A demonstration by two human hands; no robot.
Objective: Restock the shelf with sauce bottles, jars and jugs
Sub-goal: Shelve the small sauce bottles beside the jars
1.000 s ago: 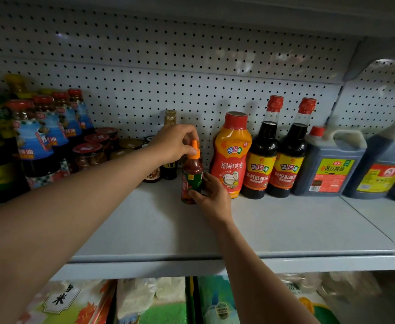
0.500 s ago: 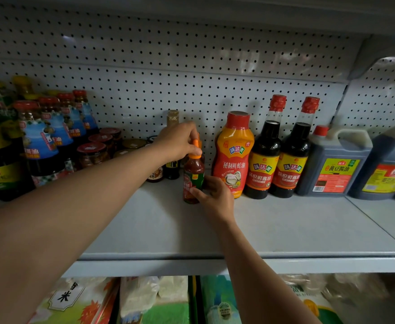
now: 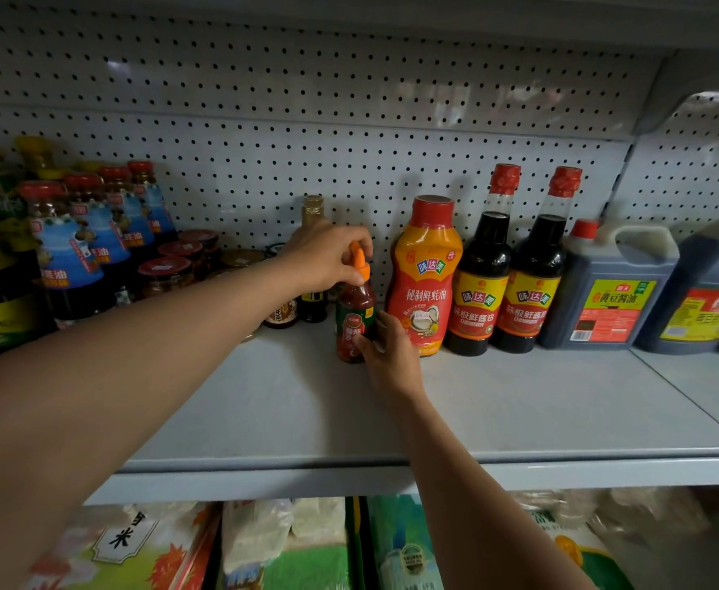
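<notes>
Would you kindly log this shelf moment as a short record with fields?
item in hand: small ketchup bottle, upright on shelf
left hand: grips its orange cap
right hand: holds its lower body
right neighbour: orange oyster sauce bottle
further right: two dark soy bottles, then jug

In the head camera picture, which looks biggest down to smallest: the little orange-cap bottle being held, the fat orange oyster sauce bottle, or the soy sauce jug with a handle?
1. Soy sauce jug
2. Oyster sauce bottle
3. Orange-cap bottle, clearly smallest even though it stands slightly nearer the camera.
</notes>
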